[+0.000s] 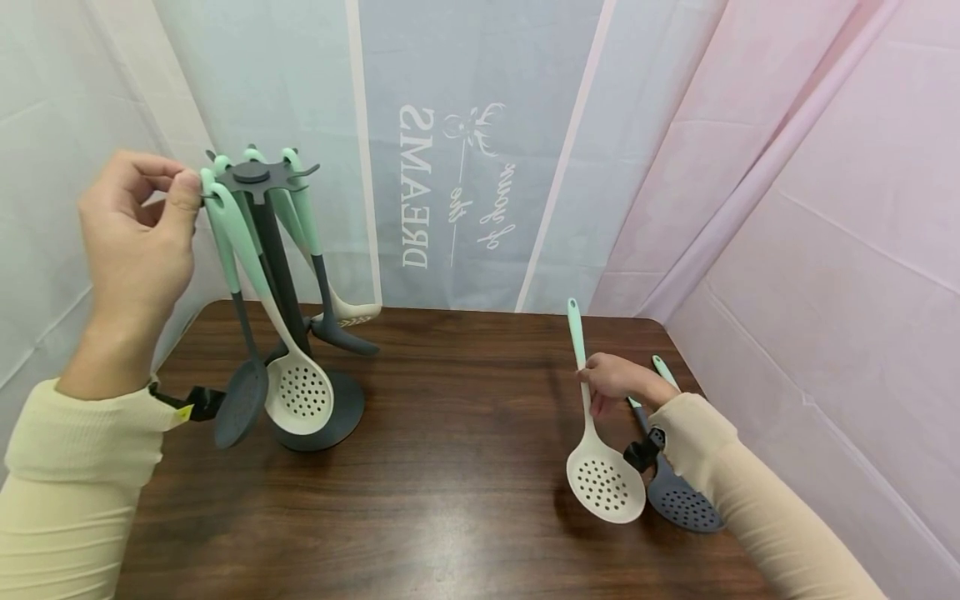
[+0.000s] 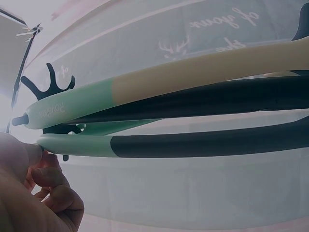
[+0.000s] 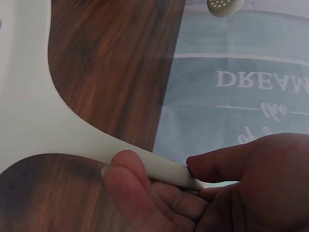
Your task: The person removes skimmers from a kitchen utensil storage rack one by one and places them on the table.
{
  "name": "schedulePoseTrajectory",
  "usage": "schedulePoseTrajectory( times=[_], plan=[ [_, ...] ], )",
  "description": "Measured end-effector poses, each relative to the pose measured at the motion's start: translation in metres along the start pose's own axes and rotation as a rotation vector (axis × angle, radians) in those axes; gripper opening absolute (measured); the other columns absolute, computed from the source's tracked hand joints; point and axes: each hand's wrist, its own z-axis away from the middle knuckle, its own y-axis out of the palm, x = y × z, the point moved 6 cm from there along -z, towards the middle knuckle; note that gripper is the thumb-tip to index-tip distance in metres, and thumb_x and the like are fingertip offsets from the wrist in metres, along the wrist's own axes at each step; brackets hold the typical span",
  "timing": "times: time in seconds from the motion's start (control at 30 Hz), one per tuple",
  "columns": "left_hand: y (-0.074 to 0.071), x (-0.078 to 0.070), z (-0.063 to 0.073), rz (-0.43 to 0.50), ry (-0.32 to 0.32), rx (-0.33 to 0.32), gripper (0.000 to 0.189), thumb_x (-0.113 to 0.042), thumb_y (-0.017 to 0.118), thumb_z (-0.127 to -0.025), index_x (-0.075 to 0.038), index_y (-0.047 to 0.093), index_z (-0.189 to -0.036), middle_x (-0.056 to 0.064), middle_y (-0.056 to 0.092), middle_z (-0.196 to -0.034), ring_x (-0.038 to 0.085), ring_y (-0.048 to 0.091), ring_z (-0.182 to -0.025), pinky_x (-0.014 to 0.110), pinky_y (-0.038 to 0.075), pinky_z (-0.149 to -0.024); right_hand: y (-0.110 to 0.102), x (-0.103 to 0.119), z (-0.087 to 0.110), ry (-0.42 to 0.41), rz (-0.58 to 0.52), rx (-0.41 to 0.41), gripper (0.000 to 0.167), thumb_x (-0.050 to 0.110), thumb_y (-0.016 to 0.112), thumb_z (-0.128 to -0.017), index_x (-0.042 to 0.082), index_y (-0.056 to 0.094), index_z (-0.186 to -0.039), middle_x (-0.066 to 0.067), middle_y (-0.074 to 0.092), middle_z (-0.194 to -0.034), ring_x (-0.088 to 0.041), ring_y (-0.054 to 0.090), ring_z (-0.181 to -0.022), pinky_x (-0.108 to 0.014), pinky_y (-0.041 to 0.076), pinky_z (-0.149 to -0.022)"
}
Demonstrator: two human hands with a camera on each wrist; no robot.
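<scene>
My left hand (image 1: pixel 142 225) pinches the mint handle end of a dark grey utensil (image 1: pixel 242 404) with a rounded head, up at a hook of the utensil stand (image 1: pixel 281 275). In the left wrist view, the thumb and finger meet at this mint handle (image 2: pixel 79 146). Beside it a cream skimmer (image 1: pixel 300 396) hangs on the stand. At the right, my right hand (image 1: pixel 613 379) holds another cream skimmer (image 1: pixel 603 483) by its shaft, mint end pointing away. The right wrist view shows thumb and fingers around the cream shaft (image 3: pixel 159 166).
A dark grey skimmer (image 1: pixel 686 504) lies on the brown wooden table (image 1: pixel 450 433), partly hidden by the right sleeve. More utensils hang behind the stand's post, including a dark grey ladle (image 1: pixel 341 335). A printed curtain (image 1: pixel 480 275) stands behind the table.
</scene>
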Motion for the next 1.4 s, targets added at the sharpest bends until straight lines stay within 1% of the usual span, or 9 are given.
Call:
schedulePoseTrajectory(
  times=[0.17,0.33,0.43,0.7,0.8,1.0,1.1,1.33,1.4],
  plan=[
    [0.0,0.001,0.0,0.0,0.002,-0.002,0.008,-0.009,0.064,-0.1,-0.013,0.071,-0.098,-0.005,0.059,-0.089,0.006,0.057,-0.071,0.015,0.046,-0.067,0.007,-0.012,-0.005,0.025,-0.02,-0.006,0.025,0.008,0.04,-0.108,-0.013,0.052,-0.111,-0.019,0.066,-0.069,-0.02,0.068,-0.054,-0.042,0.062,-0.061],
    [0.0,0.001,0.0,0.0,0.005,-0.001,0.008,-0.009,0.064,-0.099,-0.013,0.071,-0.098,-0.005,0.059,-0.089,0.006,0.057,-0.072,0.015,0.046,-0.067,0.014,-0.024,-0.01,0.056,-0.032,0.017,0.024,0.009,0.04,-0.108,-0.01,0.054,-0.104,-0.019,0.065,-0.071,-0.019,0.068,-0.053,-0.038,0.061,-0.059],
    [0.001,0.001,0.0,0.001,0.0,0.001,0.008,-0.008,0.064,-0.099,-0.013,0.071,-0.098,-0.005,0.059,-0.089,0.006,0.058,-0.071,0.015,0.046,-0.067,0.018,-0.031,-0.011,0.074,-0.033,0.023,0.026,0.009,0.04,-0.108,-0.011,0.054,-0.104,-0.019,0.065,-0.072,-0.018,0.067,-0.052,-0.037,0.061,-0.057],
    [0.001,0.002,-0.001,0.013,-0.016,-0.001,0.009,-0.008,0.064,-0.099,-0.013,0.071,-0.097,-0.004,0.06,-0.088,0.006,0.057,-0.068,0.015,0.045,-0.064,0.025,-0.043,-0.012,0.107,-0.054,0.058,0.031,0.01,0.039,-0.108,-0.016,0.055,-0.116,-0.02,0.066,-0.069,-0.017,0.066,-0.051,-0.036,0.061,-0.058],
    [0.0,0.002,-0.001,0.016,-0.015,-0.003,0.008,-0.008,0.065,-0.099,-0.013,0.071,-0.097,-0.004,0.06,-0.088,0.006,0.057,-0.068,0.014,0.045,-0.063,0.028,-0.045,-0.013,0.113,-0.051,0.07,0.031,0.009,0.038,-0.108,-0.016,0.056,-0.114,-0.018,0.066,-0.067,-0.016,0.066,-0.051,-0.034,0.061,-0.057],
    [0.001,0.002,-0.001,0.025,-0.008,-0.001,0.009,-0.006,0.064,-0.099,-0.013,0.071,-0.097,-0.003,0.06,-0.088,0.006,0.058,-0.07,0.014,0.045,-0.064,0.034,-0.054,-0.015,0.142,-0.038,0.08,0.03,0.009,0.038,-0.108,-0.012,0.059,-0.101,-0.018,0.066,-0.064,-0.016,0.066,-0.05,-0.034,0.061,-0.056],
    [0.001,0.001,-0.001,0.022,-0.009,0.0,0.009,-0.007,0.064,-0.099,-0.013,0.071,-0.097,-0.004,0.059,-0.088,0.006,0.058,-0.069,0.014,0.045,-0.063,0.035,-0.059,-0.017,0.16,-0.038,0.087,0.029,0.009,0.038,-0.108,-0.012,0.058,-0.099,-0.018,0.066,-0.064,-0.016,0.065,-0.049,-0.034,0.061,-0.056],
    [0.0,0.0,-0.001,0.007,0.0,-0.003,0.008,-0.008,0.064,-0.099,-0.013,0.071,-0.098,-0.005,0.06,-0.087,0.005,0.057,-0.067,0.014,0.043,-0.061,0.037,-0.068,-0.018,0.184,-0.043,0.079,0.026,0.01,0.04,-0.108,-0.011,0.055,-0.112,-0.02,0.067,-0.067,-0.018,0.066,-0.052,-0.034,0.06,-0.056],
    [0.0,0.001,-0.001,0.009,-0.002,-0.003,0.009,-0.008,0.064,-0.099,-0.013,0.071,-0.098,-0.005,0.06,-0.087,0.005,0.057,-0.067,0.014,0.043,-0.061,0.038,-0.07,-0.019,0.192,-0.038,0.072,0.026,0.01,0.041,-0.108,-0.011,0.055,-0.113,-0.019,0.066,-0.067,-0.018,0.066,-0.052,-0.034,0.06,-0.056]
  ],
)
